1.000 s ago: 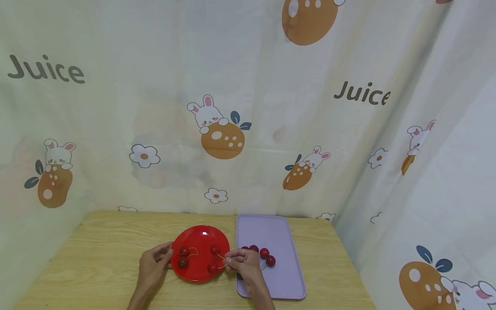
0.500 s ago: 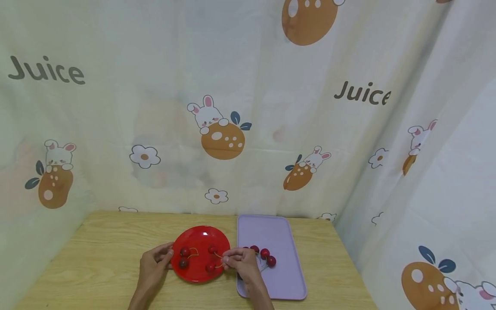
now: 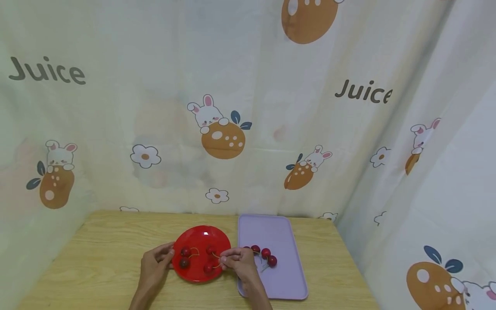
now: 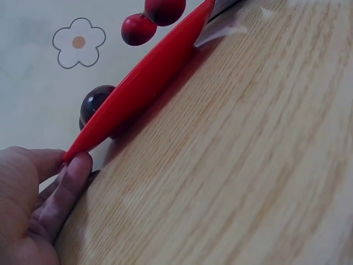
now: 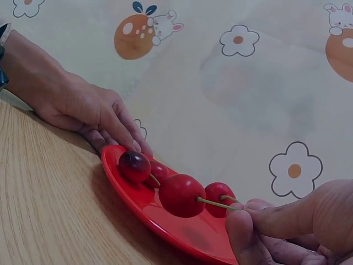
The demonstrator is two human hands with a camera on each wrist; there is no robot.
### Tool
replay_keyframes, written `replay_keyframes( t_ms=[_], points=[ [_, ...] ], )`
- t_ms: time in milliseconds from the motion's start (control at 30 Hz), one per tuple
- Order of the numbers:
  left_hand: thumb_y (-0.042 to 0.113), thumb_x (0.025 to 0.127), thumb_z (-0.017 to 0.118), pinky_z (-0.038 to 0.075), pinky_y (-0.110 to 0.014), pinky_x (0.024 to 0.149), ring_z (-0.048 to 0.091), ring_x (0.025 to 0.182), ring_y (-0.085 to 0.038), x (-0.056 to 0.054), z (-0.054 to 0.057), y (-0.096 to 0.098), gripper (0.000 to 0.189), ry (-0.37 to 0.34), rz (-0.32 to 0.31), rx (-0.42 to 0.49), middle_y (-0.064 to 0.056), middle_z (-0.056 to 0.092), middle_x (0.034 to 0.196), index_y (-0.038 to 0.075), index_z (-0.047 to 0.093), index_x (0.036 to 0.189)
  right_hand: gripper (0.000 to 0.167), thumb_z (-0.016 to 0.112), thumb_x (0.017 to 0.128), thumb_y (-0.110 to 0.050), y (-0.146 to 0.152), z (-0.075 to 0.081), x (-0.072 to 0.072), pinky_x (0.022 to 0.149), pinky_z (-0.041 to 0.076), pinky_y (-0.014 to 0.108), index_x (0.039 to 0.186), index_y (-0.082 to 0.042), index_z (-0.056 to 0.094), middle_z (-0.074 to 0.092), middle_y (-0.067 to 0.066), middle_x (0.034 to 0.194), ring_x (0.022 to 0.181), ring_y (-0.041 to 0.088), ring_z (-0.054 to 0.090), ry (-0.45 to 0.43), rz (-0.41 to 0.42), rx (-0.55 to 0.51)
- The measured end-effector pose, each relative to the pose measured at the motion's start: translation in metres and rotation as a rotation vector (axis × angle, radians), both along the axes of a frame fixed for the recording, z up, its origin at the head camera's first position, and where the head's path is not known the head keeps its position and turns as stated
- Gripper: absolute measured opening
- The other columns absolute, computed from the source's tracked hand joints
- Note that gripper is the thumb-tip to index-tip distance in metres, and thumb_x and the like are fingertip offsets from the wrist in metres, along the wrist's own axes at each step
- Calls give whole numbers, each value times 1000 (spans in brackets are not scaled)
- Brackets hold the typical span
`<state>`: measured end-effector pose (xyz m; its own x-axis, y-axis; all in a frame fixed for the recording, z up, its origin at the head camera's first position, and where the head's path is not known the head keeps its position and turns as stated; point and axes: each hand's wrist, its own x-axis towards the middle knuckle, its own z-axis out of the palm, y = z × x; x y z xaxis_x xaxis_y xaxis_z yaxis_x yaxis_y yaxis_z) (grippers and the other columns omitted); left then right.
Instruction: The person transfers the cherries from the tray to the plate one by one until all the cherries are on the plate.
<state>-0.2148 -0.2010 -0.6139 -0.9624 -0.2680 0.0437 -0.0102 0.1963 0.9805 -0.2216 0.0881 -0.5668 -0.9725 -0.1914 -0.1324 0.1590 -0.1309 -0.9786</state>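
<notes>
holding a pair of red cherries (image 5: 182,196) by their thin green stems (image 5: 217,203), the right hand (image 3: 239,261) is over the right edge of a round red plate (image 3: 204,234). its fingers (image 5: 241,225) and thumb pinch the stem ends only; the fruit sticks out past the fingertips, to their left, without touching them. one cherry is a little farther back than the other. seen from the left wrist, this pair is above the plate, clear of its rim.

the left hand (image 3: 155,263) grips the plate's left rim between thumb and fingers. just inside that rim, near the left fingertips but not touching them, lie two darker cherries (image 5: 134,167) with curved stems.

to the right, just beside the plate, a purple tray (image 3: 267,228) lies lengthwise on the pale wooden bench (image 3: 124,234). more cherries (image 3: 272,261) sit on it, some partly hidden behind the right hand, so their number is unclear. the right wrist crosses the tray's left side. behind everything hangs a cream curtain (image 3: 170,112) printed with rabbits, orange fruit, flowers and the word "juice".
</notes>
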Motion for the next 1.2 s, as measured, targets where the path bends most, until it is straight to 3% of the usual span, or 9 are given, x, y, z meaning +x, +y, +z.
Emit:
replay_keyframes(
  t_ms=[300,733,967,1200],
  points=[
    [5,108,67,71,-27,70,73,85,-8,0,1,-1,33,-38,4,-15,-22,75,123,0,71,140,13,75,94,12,-5,0,0,68,68,19,106,18,74,82,11,84,67,8,73,5,4,-4],
    [5,107,68,72,-29,71,74,85,-8,-3,-3,-3,33,-27,1,10,-21,75,122,0,71,140,13,75,94,12,-15,-3,-2,67,68,19,106,18,74,82,17,87,68,9,74,24,3,-6],
    [4,107,68,72,-29,70,74,85,-8,-2,-3,-1,33,-22,5,18,-22,75,122,-1,71,139,11,76,92,13,-19,-7,-4,65,68,19,103,16,77,81,12,81,66,6,74,99,15,-1],
    [4,107,68,72,-29,70,74,85,-7,-3,-4,-1,33,-14,7,22,-23,75,123,-1,71,140,10,75,92,15,-20,-7,-7,66,69,20,97,9,80,81,9,79,67,6,75,75,10,6]
  ],
)
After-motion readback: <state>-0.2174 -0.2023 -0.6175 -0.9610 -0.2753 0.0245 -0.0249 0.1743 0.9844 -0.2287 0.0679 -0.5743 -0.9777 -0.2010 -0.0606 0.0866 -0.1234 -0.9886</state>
